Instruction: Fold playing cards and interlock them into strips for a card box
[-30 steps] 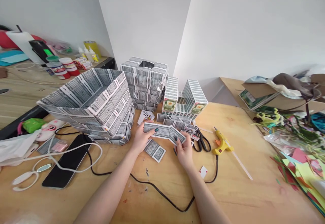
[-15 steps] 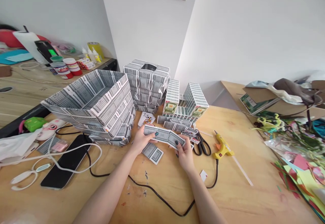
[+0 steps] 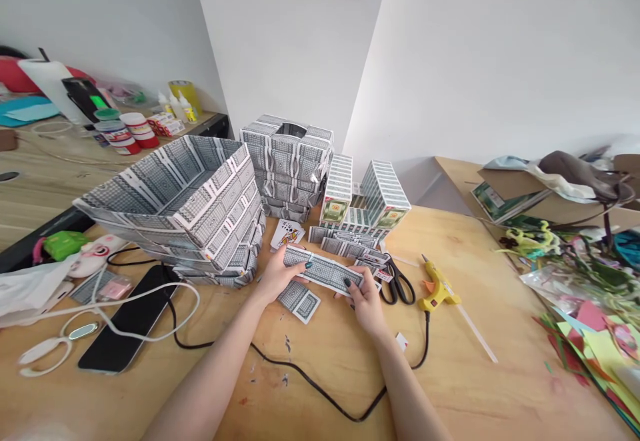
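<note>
Between my two hands stretches a strip of joined playing cards (image 3: 324, 270), grey patterned backs facing up. My left hand (image 3: 278, 274) pinches its left end, thumb on top. At the other end my right hand (image 3: 366, 300) grips with the thumb on the card face and fingers beneath. Loose playing cards (image 3: 301, 302) lie on the table under the strip, partly covered by it. Just behind are face-up cards (image 3: 288, 234) and rows of folded card pieces (image 3: 350, 246). Black scissors (image 3: 400, 283) rest right of my right hand.
A large card-built basket (image 3: 210, 208) stands left, a card-built box (image 3: 287, 168) behind. Stacked card packs (image 3: 337, 191) sit beside it. A yellow glue gun (image 3: 437, 288) lies right, its black cable (image 3: 320, 388) crossing in front. A phone (image 3: 127, 324) and white cord (image 3: 193, 311) lie left.
The strip was bent at a joint near its right end and now lies flatter and straighter between my hands. Both hands keep their hold in nearly the same place.
</note>
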Available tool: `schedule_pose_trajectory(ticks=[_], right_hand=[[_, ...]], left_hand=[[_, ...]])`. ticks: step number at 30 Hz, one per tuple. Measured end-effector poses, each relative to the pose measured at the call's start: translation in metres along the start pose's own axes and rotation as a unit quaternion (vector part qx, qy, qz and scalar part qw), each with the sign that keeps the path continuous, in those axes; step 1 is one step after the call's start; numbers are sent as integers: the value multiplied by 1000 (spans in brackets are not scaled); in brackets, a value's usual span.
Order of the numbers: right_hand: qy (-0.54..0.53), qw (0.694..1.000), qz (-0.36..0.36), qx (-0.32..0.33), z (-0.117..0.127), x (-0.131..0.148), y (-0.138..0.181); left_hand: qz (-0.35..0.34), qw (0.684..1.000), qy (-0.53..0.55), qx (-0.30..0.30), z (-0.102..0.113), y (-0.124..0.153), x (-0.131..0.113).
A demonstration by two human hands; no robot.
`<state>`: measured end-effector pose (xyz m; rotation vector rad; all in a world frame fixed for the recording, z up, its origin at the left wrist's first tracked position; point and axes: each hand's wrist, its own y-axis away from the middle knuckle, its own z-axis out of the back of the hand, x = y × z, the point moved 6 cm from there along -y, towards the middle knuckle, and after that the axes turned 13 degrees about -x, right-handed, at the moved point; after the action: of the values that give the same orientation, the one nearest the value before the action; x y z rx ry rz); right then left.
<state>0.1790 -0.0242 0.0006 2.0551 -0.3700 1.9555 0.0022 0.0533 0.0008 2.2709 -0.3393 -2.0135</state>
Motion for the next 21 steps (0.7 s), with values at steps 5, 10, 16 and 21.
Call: schedule_pose_trajectory(ticks=[5, 10, 16, 21], right_hand=[[-28, 999, -20, 27, -1, 1, -1], [-24, 999, -34, 28, -1, 0, -1], [-38, 998, -16, 37, -2, -2, 0], [-7, 999, 4, 31, 0, -4, -1]], left_hand=[[7, 1000, 12, 7, 0, -1, 1], [10, 1000, 23, 3, 0, 1, -1], [10, 1000, 15, 6, -1, 1, 1], [3, 1000, -3, -9, 0, 0, 3]])
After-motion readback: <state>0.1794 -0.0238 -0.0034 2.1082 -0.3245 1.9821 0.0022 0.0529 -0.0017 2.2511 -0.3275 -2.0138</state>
